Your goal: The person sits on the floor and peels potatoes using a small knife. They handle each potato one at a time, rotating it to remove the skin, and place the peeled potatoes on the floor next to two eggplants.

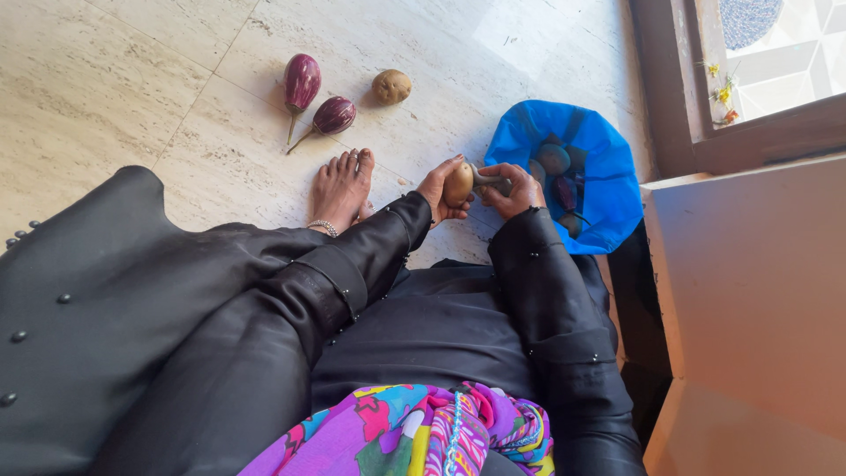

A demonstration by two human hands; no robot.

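Aubergines point(302, 81) lie on the stone floor point(106, 88), two striped purple ones side by side, well left of the blue bag point(608, 176) and just beyond the bare foot point(342, 187). A loose potato point(391, 86) sits nearer the bag, just right of them. Closer in, the left hand point(438, 189) is curled around a second potato point(457, 184), gripping it just left of the bag's rim. The right hand point(520, 189), touching the bag's left edge, is closed on the handle of a small peeler-like tool point(489, 180) whose tip meets that held potato. Peeling looks to be the step in hand; the next stroke calls for a firm hold and a turn of the potato. More vegetables rest inside the bag.
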